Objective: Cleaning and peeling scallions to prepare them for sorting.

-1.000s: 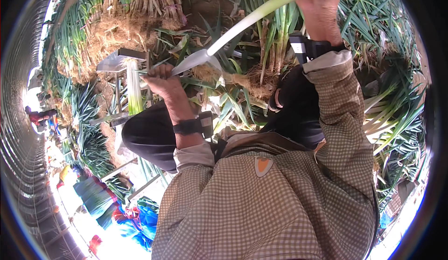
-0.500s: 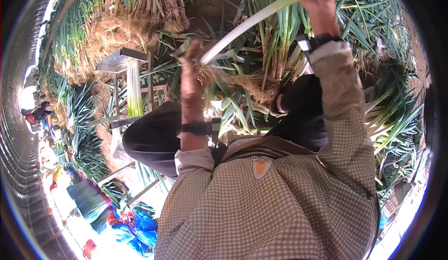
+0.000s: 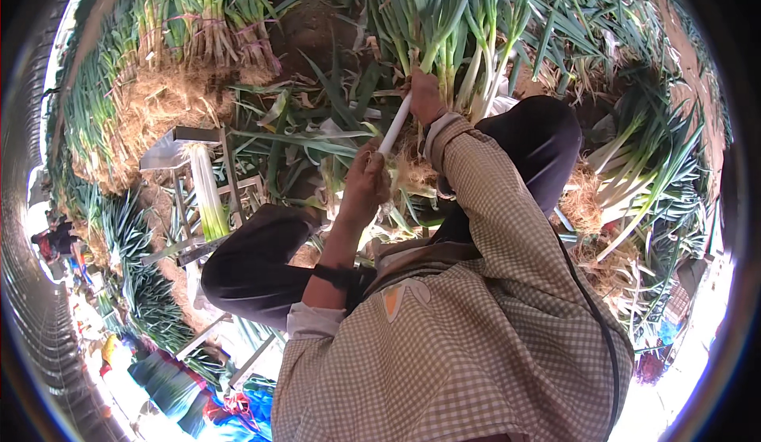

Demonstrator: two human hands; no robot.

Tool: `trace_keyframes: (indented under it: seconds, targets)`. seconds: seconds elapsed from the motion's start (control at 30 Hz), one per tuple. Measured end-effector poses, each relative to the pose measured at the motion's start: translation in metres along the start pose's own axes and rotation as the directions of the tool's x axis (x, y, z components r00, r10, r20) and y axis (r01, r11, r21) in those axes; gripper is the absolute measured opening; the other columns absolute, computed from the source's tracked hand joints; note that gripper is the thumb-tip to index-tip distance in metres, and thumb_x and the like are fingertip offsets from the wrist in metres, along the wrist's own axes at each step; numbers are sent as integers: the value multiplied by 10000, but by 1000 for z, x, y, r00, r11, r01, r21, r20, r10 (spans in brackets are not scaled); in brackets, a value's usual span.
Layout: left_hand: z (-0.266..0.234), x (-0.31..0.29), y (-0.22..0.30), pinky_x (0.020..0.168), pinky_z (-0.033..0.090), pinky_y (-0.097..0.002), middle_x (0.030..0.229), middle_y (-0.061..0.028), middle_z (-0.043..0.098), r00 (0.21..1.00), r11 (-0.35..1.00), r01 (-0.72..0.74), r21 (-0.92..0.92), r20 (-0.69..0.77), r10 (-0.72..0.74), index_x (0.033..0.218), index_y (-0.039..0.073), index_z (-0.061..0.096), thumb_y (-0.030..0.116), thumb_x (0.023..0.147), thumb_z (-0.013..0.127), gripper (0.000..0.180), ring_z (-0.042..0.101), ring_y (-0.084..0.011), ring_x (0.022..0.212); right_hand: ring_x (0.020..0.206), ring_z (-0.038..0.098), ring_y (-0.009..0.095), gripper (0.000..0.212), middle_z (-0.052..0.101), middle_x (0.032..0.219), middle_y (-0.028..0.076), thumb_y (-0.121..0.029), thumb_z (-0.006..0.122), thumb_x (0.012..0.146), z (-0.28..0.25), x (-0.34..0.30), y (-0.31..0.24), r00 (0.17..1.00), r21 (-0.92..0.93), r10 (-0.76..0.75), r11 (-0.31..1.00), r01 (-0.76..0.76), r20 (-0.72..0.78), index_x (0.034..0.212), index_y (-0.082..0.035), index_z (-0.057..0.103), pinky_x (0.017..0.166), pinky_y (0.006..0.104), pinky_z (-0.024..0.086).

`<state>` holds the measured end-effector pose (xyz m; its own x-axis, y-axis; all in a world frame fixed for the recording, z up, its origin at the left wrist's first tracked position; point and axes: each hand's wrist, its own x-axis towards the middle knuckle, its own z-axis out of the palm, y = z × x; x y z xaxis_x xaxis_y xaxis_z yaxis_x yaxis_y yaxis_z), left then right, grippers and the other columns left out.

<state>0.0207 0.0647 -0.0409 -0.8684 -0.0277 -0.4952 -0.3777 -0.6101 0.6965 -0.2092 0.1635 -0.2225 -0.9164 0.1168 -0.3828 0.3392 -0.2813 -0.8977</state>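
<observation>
A leek [image 3: 395, 127] with a white shank slants between my hands, its root end toward me and its green leaves pointing away. My left hand [image 3: 366, 180] is closed around the root end, and tan roots show beside its fingers. Farther up the shank, my right hand [image 3: 426, 98] grips the same leek where white turns to green. Its leaves merge with other upright leeks [image 3: 485, 69] just beyond, so its tip cannot be told apart. Left of my knee, several trimmed leeks [image 3: 208, 196] lie across a metal stand [image 3: 226, 174].
Tied leek bundles [image 3: 210, 38] with matted roots stand at the far left. Loose leeks [image 3: 634, 168] lie in a heap on the right. Cut leaves litter the ground between my knees. Blue plastic sheeting [image 3: 250, 414] and coloured sacks are at the lower left.
My right hand has come down and left along the leek, nearer my left hand. My left hand has moved closer to my body, and the leek now stands steeper in view.
</observation>
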Motion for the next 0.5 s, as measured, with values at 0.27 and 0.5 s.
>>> trace_keyframes:
  seconds: [0.27, 0.5]
  targets:
    - [32, -76, 53, 498, 285, -179, 673, 87, 412, 953, 705, -253, 662, 47, 298, 1410, 41, 441, 19, 931, 396, 482, 325, -2, 547, 466, 499, 198, 181, 533, 627, 78, -194, 557, 877, 76, -65, -42, 960, 143, 273, 950, -278, 53, 792, -40, 516, 408, 339, 414]
    - [37, -144, 97, 515, 348, -222, 609, -13, 454, 937, 546, -286, 788, 111, 330, 1328, -6, 503, -16, 912, 424, 424, 391, -57, 538, 452, 458, 215, 212, 492, 600, 72, -180, 562, 846, 92, -38, -31, 951, 291, 304, 906, -306, 52, 681, -69, 487, 403, 374, 379]
